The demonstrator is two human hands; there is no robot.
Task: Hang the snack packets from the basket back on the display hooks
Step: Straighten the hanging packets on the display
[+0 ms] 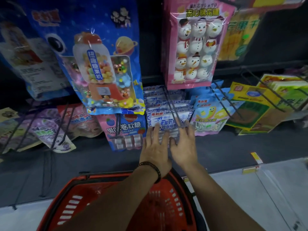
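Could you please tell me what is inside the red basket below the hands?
The red basket shows only bare slotted plastic; the left forearm covers its middle, so packets there cannot be ruled out.

The basket (70, 202) is red. One packet (168, 120) is white with blue porcelain-style patterning, another (191, 47) pink with white snowmen. A big bag (93, 52) is blue.
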